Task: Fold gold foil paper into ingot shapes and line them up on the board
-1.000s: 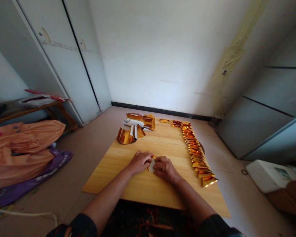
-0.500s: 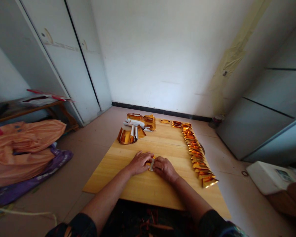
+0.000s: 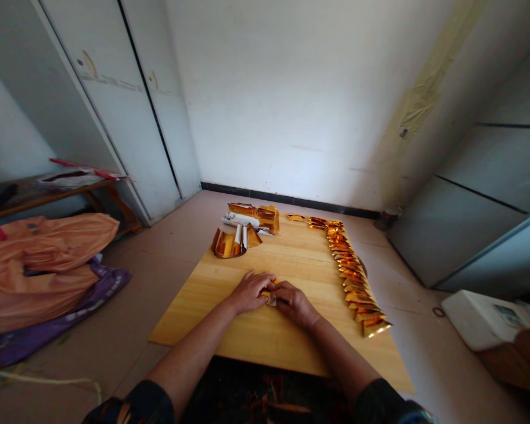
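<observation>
Both my hands meet near the middle of a wooden board (image 3: 229, 330). Between them is a small piece of gold foil paper (image 3: 272, 301) with a pale underside, mostly covered by my fingers. My left hand (image 3: 251, 292) has its fingers closed on the left edge of the paper. My right hand (image 3: 295, 302) pinches the right side, with its fingers curled. Along the board's right side runs an overlapping row of folded gold foil pieces (image 3: 352, 280). At the far left are curved sheets of gold foil paper (image 3: 229, 242) and a further stack of foil sheets (image 3: 268, 219).
A single flat gold piece (image 3: 296, 218) lies at the board's far edge. Left on the floor are an orange cloth or sack (image 3: 48, 247) and a purple bag (image 3: 70, 312). A white box (image 3: 472, 321) stands at right. Grey cabinets (image 3: 115, 100) and a white wall enclose the space.
My right hand has shifted slightly left towards my left hand, and its fingers have curled more. Less of the paper's pale side shows between the hands. The left hand stays nearly still.
</observation>
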Available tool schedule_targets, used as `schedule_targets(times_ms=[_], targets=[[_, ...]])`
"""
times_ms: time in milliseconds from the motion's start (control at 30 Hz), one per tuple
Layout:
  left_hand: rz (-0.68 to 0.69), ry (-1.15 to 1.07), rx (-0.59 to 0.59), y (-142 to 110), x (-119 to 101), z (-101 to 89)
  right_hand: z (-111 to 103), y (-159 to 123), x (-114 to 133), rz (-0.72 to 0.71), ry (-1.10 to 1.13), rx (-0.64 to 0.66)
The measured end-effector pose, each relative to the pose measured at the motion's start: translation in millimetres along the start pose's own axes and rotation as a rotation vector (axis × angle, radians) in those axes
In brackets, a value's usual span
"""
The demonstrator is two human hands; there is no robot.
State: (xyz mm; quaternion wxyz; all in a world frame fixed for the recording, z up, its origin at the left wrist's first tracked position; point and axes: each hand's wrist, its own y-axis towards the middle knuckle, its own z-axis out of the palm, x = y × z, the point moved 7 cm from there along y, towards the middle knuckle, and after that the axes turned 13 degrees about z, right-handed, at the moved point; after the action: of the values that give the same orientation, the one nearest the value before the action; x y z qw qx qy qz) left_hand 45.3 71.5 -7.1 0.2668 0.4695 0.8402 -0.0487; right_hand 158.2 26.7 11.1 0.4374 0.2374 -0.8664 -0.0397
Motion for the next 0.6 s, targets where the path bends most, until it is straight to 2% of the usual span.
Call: schedule_targets(times_ms=[167, 400, 600], targets=[[0.005, 0.013, -0.014, -0.9, 2.5, 1.5, 1.7, 3.5, -4.4, 0.086, -0.093, 0.019], [0.011, 0.016, -0.018, -1.2, 3.7, 3.4, 6.1, 15.5, -18.9, 0.374, -0.282, 0.016], [0.012, 0.018, -0.022, -0.4, 6.6, 5.8, 9.6, 19.4, -23.8, 0.451, -0.361, 0.02]])
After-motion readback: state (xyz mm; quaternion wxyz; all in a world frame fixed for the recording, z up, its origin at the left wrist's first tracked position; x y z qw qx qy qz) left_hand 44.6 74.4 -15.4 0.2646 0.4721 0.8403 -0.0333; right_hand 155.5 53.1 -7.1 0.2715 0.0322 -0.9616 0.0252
